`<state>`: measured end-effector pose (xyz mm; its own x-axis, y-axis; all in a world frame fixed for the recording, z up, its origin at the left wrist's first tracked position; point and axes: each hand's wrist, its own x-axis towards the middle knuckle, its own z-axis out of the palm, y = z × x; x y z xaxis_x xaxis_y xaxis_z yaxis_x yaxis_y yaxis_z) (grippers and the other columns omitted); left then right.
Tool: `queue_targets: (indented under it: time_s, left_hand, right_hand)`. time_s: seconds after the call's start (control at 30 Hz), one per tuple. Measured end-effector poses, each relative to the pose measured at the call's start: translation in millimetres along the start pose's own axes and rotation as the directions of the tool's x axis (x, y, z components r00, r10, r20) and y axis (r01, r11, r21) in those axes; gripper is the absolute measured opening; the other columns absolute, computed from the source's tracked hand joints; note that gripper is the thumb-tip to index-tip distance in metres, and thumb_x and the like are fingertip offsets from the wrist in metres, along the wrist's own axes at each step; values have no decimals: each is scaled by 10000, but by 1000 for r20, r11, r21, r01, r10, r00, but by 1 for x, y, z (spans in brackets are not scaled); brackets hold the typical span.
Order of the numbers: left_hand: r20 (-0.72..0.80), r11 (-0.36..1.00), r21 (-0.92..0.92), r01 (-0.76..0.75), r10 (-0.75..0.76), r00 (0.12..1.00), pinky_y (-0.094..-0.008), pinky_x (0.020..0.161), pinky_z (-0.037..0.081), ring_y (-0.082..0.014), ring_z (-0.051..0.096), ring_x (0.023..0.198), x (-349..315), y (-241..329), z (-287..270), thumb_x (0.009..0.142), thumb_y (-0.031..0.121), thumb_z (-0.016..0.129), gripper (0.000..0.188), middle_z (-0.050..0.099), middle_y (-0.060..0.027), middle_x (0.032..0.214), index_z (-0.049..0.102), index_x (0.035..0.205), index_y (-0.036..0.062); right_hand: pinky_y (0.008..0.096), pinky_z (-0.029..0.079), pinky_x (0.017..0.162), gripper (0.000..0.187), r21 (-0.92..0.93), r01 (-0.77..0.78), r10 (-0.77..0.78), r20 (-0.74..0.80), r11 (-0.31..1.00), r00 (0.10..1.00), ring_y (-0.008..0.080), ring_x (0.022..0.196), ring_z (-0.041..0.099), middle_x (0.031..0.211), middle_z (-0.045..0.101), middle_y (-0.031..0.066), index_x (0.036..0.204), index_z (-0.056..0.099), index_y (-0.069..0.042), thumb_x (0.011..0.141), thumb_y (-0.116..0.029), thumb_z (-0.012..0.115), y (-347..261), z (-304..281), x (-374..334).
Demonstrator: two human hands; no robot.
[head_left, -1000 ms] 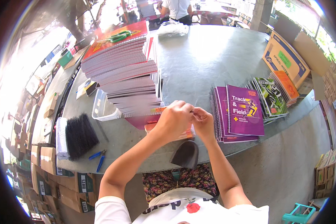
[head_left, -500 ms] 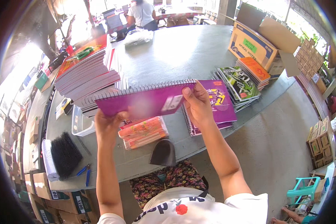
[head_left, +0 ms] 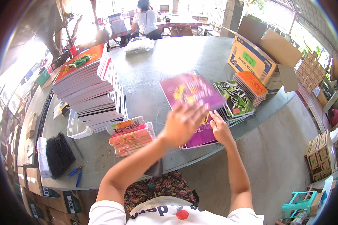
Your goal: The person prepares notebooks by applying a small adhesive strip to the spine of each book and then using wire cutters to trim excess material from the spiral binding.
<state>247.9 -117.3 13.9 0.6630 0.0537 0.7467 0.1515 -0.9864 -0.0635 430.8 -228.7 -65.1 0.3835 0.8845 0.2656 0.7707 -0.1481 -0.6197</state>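
Observation:
A purple spiral notebook (head_left: 184, 89), blurred by motion, tilts over more purple notebooks (head_left: 201, 139) near the table's front edge. My left hand (head_left: 184, 123) reaches across to its lower edge; the fingers are smeared, so their grip is unclear. Beside it, my right hand (head_left: 222, 129) lays stretched fingers along the right edge of the purple pile. Green-and-black spiral notebooks (head_left: 236, 98) adjoin this pile on the right, with orange notebooks (head_left: 251, 85) behind them. Left of my left forearm lie pink and orange printed bundles (head_left: 130, 137).
A tall notebook stack (head_left: 84, 80) rises at the left, green-handled scissors (head_left: 79, 61) on top. Near it are a clear plastic tub (head_left: 77, 125), black wire coils (head_left: 58, 155) and blue-handled pliers (head_left: 77, 174). An open carton (head_left: 251, 56) stands far right. A person (head_left: 146, 20) is beyond the table.
The purple notebook has gone from upright between both hands to face up above the purple pile, rightward. My left hand has crossed to the right; my right hand has lowered to the pile's edge.

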Motion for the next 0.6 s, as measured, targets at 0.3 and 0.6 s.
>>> queue_targets:
  time_s: [0.3, 0.6]
  left_hand:
    - [136, 776, -503, 381, -365, 921, -403, 941, 405, -314, 511, 1154, -40, 6, 29, 883, 272, 558, 385, 553, -190, 1203, 546, 1159, 4]
    - [469, 166, -589, 791, -727, 501, -373, 1116, 107, -315, 105, 1383, -58, -34, 99, 899, 639, 216, 806, 181, -193, 1472, 149, 1432, 38]
  right_hand:
    - [348, 288, 1060, 493, 930, -295, 421, 184, 217, 888, 254, 1250, 413, 1334, 442, 173, 1330, 368, 59, 914, -202, 409, 7, -39, -4]
    - [282, 361, 987, 559, 833, -417, 249, 344, 364, 905, 176, 1170, 472, 1338, 439, 129, 1395, 262, 25, 891, -165, 412, 6, -28, -1]
